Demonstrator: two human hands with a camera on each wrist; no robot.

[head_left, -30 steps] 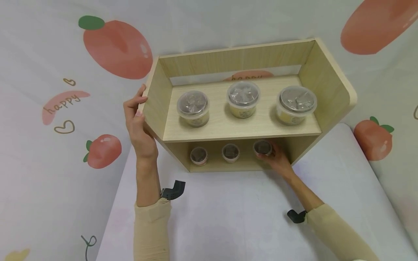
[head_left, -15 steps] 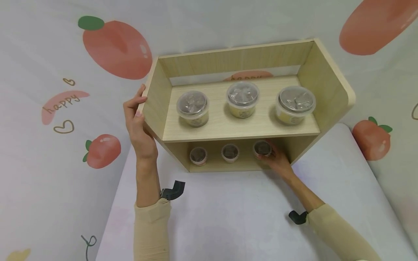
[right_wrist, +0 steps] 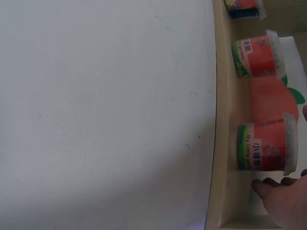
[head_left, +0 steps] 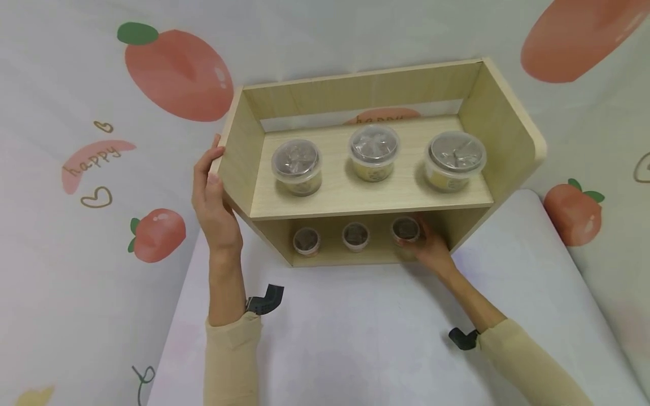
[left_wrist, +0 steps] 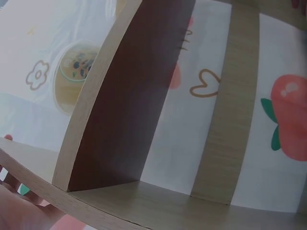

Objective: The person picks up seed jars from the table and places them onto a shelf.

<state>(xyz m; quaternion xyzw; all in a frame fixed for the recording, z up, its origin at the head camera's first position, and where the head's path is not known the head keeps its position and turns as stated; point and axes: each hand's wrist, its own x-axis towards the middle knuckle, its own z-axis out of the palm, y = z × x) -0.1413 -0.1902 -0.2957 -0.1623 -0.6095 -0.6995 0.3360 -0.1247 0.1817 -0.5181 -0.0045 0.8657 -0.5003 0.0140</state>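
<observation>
My left hand [head_left: 217, 211] grips the left side panel of a pale wooden two-tier shelf [head_left: 373, 211], fingers over its edge; part of that hand [left_wrist: 24, 208] shows at the lower left of the left wrist view. On the lower tier, my right hand [head_left: 431, 248] holds the rightmost small lidded cup [head_left: 406, 228] from its right side, thumb at the front. The right wrist view shows this cup [right_wrist: 264, 146] with a red printed label, standing upright, and part of the right hand [right_wrist: 288, 203] beside it. Some right fingers are hidden behind the cup.
Two similar small cups, one in the middle [head_left: 356, 235] and one at left [head_left: 307, 241], share the lower tier. Three larger yellowish lidded tubs, left [head_left: 297, 168], middle [head_left: 374, 153] and right [head_left: 453, 161], stand above. A white-covered table [head_left: 350, 332] lies in front.
The whole head view has shifted slightly. Both hands keep their places on the shelf and the cup, and the cups stay where they were.
</observation>
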